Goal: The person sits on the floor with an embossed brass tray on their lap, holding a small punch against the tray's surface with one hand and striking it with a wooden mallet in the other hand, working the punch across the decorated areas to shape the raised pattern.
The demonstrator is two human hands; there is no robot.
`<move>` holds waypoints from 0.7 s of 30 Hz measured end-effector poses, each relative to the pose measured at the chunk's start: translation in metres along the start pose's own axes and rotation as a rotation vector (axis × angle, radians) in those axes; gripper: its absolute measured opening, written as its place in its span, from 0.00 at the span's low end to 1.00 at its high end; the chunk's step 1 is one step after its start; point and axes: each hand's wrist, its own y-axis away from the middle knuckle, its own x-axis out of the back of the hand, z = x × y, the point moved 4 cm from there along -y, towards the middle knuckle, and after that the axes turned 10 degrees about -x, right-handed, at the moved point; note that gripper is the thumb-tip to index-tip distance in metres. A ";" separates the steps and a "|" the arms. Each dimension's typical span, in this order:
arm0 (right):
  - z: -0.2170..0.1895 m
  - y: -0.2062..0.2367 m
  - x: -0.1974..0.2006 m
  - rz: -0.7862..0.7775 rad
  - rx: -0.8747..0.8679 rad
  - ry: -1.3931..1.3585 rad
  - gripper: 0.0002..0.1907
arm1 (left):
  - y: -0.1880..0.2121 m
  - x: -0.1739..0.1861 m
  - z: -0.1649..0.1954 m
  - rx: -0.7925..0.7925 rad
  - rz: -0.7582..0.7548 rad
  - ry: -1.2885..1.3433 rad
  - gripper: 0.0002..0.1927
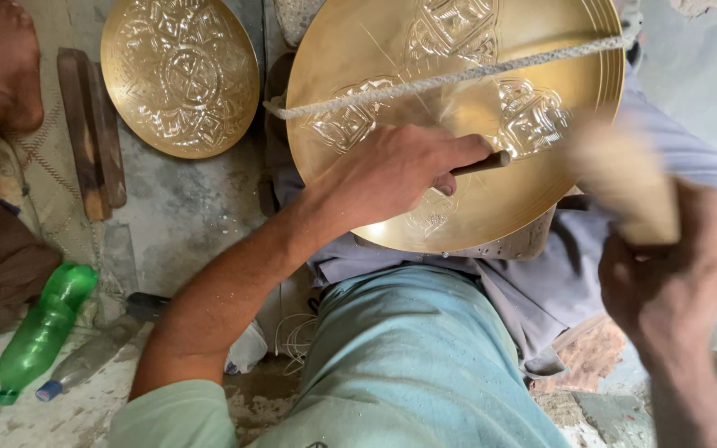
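Now my left hand (392, 170) has its fingers wrapped tight round a chisel (481, 163), tip pressed onto the brass tray (375, 50), which leans on my lap under a rope (458, 76) that steadies it. My right hand (674, 274) grips a blurred wooden mallet (624, 187), raised beside it.

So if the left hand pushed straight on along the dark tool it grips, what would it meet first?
Probably the embossed face of the large round brass plate: the left hand aims its dark tool rightward at it. The tip's contact isn't clear.
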 end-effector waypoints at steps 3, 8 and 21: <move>0.008 0.018 -0.016 0.011 -0.255 -0.416 0.21 | -0.002 -0.001 0.001 -0.013 -0.004 0.018 0.21; 0.003 0.025 -0.017 0.049 -0.273 -0.495 0.22 | 0.011 0.001 0.000 -0.018 0.067 -0.010 0.17; 0.019 0.023 -0.009 -0.020 -0.219 -0.270 0.25 | 0.017 0.012 -0.003 -0.035 0.215 0.047 0.19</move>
